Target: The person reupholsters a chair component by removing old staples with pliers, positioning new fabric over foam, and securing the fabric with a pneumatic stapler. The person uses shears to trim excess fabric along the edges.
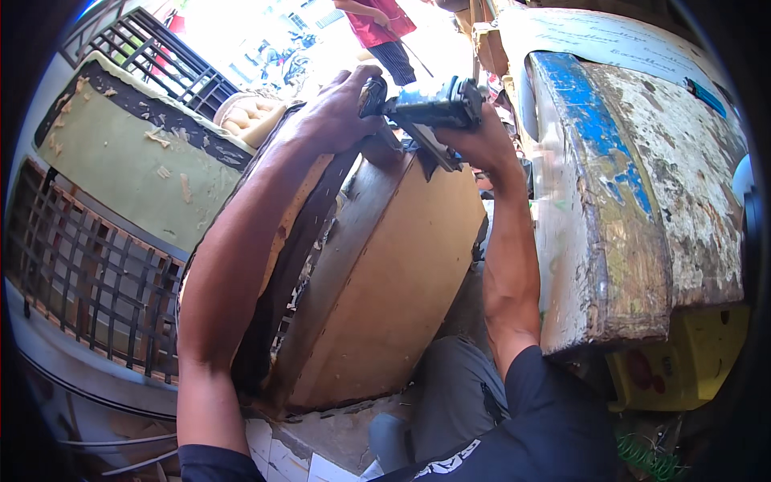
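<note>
My right hand (483, 143) is closed on the handle of a black staple gun (450, 104), whose long magazine angles down over the top end of an upright furniture piece with a tan panel (393, 265) and a dark fabric strip (285, 289) along its left side. My left hand (337, 108) has curled fingers at that top end, beside the tool's front, gripping something dark that I cannot make out. My left forearm lies over the piece's left edge.
Left stands a frame with green padding (120, 165) and black webbing (96, 281). At right is a scuffed, paint-stained bench (683, 201) over a yellow plastic object (683, 361), with a green coiled hose (642, 454) below. A person in red (385, 24) stands ahead.
</note>
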Demonstrator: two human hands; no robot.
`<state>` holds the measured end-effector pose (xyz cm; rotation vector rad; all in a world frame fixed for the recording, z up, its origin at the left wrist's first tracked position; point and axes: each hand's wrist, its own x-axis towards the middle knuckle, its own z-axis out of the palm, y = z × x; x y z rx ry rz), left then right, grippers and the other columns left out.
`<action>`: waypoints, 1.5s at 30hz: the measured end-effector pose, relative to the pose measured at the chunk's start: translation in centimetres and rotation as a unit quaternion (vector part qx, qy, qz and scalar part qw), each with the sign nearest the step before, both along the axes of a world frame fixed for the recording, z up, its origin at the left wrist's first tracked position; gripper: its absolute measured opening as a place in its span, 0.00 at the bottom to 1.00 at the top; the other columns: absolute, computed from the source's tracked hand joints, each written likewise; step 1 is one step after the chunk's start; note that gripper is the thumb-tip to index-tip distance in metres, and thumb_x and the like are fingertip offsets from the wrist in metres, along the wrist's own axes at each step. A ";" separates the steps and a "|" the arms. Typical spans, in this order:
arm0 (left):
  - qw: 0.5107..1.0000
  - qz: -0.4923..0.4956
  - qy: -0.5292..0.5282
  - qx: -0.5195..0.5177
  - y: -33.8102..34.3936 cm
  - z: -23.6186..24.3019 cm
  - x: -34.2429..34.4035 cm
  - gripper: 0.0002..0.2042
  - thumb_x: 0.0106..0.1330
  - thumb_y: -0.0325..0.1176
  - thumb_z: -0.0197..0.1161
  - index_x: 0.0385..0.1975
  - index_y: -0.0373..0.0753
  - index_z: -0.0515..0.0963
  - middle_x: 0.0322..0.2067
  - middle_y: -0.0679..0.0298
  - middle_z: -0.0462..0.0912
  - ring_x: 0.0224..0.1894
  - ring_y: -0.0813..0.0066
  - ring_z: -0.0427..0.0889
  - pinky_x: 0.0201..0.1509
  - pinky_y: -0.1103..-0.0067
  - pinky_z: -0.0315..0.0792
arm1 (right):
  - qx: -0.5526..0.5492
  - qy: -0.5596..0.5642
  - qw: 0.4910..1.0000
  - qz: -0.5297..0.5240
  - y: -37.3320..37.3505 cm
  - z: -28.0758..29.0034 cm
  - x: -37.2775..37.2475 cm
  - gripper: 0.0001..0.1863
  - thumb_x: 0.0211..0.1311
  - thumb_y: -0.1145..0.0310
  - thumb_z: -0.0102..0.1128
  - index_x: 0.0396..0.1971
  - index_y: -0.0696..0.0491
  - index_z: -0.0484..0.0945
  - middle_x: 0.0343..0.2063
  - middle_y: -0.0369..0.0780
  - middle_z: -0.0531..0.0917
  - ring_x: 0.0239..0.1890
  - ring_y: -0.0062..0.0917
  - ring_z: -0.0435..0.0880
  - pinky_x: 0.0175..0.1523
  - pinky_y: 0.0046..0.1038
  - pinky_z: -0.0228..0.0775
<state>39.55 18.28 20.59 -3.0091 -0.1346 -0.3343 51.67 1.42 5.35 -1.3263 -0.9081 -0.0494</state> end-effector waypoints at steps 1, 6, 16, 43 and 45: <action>1.000 0.001 0.000 0.002 0.0 0.0 0.0 0.38 0.60 0.38 0.73 0.71 0.46 0.63 0.67 0.47 0.70 0.69 0.49 0.71 0.73 0.62 0.66 | 0.002 0.000 1.000 0.001 0.0 -0.2 -0.2 0.16 0.52 0.69 0.69 0.42 0.56 0.85 0.32 0.35 0.89 0.35 0.17 0.85 0.43 0.27 0.78; 1.000 -0.007 0.009 -0.003 0.5 -0.1 -0.1 0.40 0.59 0.37 0.73 0.72 0.46 0.62 0.67 0.46 0.69 0.70 0.48 0.69 0.74 0.62 0.65 | -0.024 -0.015 1.000 -0.013 -0.2 -0.6 -0.7 0.18 0.52 0.70 0.70 0.45 0.56 0.84 0.34 0.37 0.89 0.38 0.19 0.86 0.44 0.29 0.78; 1.000 0.000 0.013 0.013 0.0 0.2 -0.4 0.41 0.56 0.34 0.75 0.71 0.44 0.62 0.66 0.46 0.70 0.69 0.49 0.71 0.73 0.62 0.67 | -0.001 -0.018 1.000 -0.007 0.6 -0.6 -0.4 0.19 0.52 0.64 0.73 0.44 0.55 0.86 0.33 0.39 0.90 0.37 0.22 0.88 0.44 0.30 0.80; 1.000 0.014 0.006 0.009 -1.1 -0.4 -0.6 0.41 0.55 0.33 0.75 0.71 0.43 0.63 0.67 0.48 0.70 0.70 0.49 0.70 0.73 0.62 0.67 | 0.040 0.001 0.999 -0.037 -0.2 0.0 -1.5 0.17 0.51 0.64 0.69 0.41 0.55 0.89 0.29 0.42 0.90 0.32 0.25 0.89 0.42 0.32 0.80; 1.000 0.018 0.005 0.000 -1.0 -0.7 -0.5 0.41 0.55 0.33 0.75 0.71 0.43 0.63 0.67 0.48 0.70 0.70 0.50 0.70 0.73 0.63 0.67 | 0.032 -0.011 0.999 -0.029 0.0 -0.2 -0.6 0.17 0.51 0.64 0.68 0.42 0.54 0.89 0.29 0.42 0.90 0.32 0.24 0.89 0.43 0.32 0.81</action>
